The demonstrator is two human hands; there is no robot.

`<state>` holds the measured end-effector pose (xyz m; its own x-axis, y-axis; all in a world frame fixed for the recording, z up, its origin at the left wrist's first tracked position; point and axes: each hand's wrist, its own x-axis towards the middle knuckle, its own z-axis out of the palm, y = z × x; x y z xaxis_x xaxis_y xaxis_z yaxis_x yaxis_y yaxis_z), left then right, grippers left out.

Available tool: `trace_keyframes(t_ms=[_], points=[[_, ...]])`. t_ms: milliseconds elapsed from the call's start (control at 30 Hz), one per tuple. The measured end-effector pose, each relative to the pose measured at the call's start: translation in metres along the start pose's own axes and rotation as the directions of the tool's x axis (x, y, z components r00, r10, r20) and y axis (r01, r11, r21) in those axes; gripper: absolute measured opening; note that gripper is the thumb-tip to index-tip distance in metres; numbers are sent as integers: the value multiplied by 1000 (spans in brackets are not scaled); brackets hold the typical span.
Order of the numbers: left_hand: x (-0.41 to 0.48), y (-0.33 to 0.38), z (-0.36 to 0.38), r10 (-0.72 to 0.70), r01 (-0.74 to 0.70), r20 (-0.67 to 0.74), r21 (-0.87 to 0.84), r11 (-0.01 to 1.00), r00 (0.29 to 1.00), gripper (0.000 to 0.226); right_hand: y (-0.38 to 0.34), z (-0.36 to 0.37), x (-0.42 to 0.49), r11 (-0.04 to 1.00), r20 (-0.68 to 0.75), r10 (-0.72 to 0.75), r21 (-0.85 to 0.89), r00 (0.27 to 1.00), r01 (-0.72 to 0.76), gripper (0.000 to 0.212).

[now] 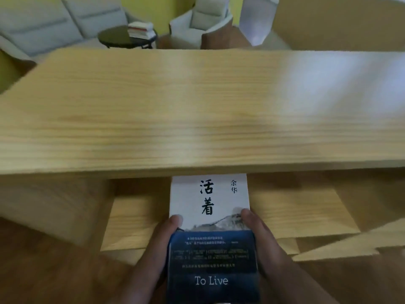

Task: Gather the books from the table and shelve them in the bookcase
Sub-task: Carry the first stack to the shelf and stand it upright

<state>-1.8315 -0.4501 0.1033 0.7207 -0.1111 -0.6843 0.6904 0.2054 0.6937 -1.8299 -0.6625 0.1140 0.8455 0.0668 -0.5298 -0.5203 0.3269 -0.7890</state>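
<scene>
Grey sofa point(43, 23) far left in the background. Next to it a dark round table point(116, 38) with a stack of books point(140, 29) on its right side. White armchair point(203, 23) right of that, apart from the table.

Pale wood bookcase point(153, 110) fills the mid frame, top board seen from above, glare on its right end. Below its front edge a lower shelf point(135, 220) shows.

Left hand point(157, 244) grips the near left edge of the book point(210, 216), thumb point(175, 220) flat on the cover, other fingers hidden underneath. Book is cover up: white top half with black characters, dark blue band reading "To Live". Its far end sits just under the top board's front edge, above the lower shelf; cannot tell if it touches the shelf. Right hand point(260, 242) grips the near right edge the same way, thumb point(246, 216) on the cover. Frame is motion-blurred.
</scene>
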Motion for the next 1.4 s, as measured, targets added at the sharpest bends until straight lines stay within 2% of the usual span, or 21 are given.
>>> trace_keyframes(t_ms=[67,167,267,333,433,533,633,767,867,933,1000,1033,1133,1200,1267,1300,1333,1367,1400], points=[[0,3,1,22,-22,-5,-23,999,1000,108,-10,2,10,999,22,3,-42,1000,-2,52],[4,7,-4,88,-91,-41,-79,993,995,85,-17,11,29,994,72,-34,-98,997,41,46],[21,14,-13,251,-265,-115,-127,956,961,73,-18,23,48,987,94,-74,-139,993,87,44],[32,15,-22,364,-385,-147,-156,909,920,56,-14,34,60,976,103,-97,-185,990,115,44],[56,12,-39,458,-474,-147,-105,874,877,42,-6,47,79,954,148,-136,-248,980,170,39],[78,7,-57,548,-564,-154,-95,820,822,53,4,54,101,940,238,-186,-238,953,243,50],[102,2,-71,677,-693,-168,-57,719,717,60,14,55,129,917,308,-259,-218,915,333,80],[121,-3,-81,798,-814,-172,-34,581,577,63,25,55,152,835,484,-403,-152,777,528,72],[135,-11,-86,865,-869,-157,59,490,477,50,32,51,165,827,543,-431,-80,720,556,77],[137,-17,-86,909,-908,-154,106,404,387,56,35,46,166,840,559,-404,-86,724,536,82],[136,-24,-82,938,-932,-140,138,336,318,71,40,40,162,855,562,-384,-83,733,512,68],[134,-27,-79,948,-939,-124,151,310,293,77,42,38,159,859,564,-378,-83,734,506,67],[129,-35,-70,956,-952,-61,100,291,286,107,45,30,151,878,538,-349,-99,767,468,51],[128,-38,-65,958,-954,-35,86,288,286,121,43,27,149,903,513,-300,-118,804,412,57],[130,-40,-63,959,-954,-51,103,282,278,117,41,22,151,915,492,-269,-139,828,379,71],[131,-40,-62,961,-954,-67,115,276,269,109,40,19,151,914,469,-283,-130,837,383,69],[133,-40,-61,963,-955,-85,136,264,254,99,40,16,150,883,417,-359,-137,835,448,57],[134,-40,-61,966,-953,-98,165,253,239,90,40,13,150,779,342,-479,-258,808,571,43],[135,-40,-60,967,-949,-98,192,250,235,83,42,9,149,604,254,-609,-466,752,646,37]])
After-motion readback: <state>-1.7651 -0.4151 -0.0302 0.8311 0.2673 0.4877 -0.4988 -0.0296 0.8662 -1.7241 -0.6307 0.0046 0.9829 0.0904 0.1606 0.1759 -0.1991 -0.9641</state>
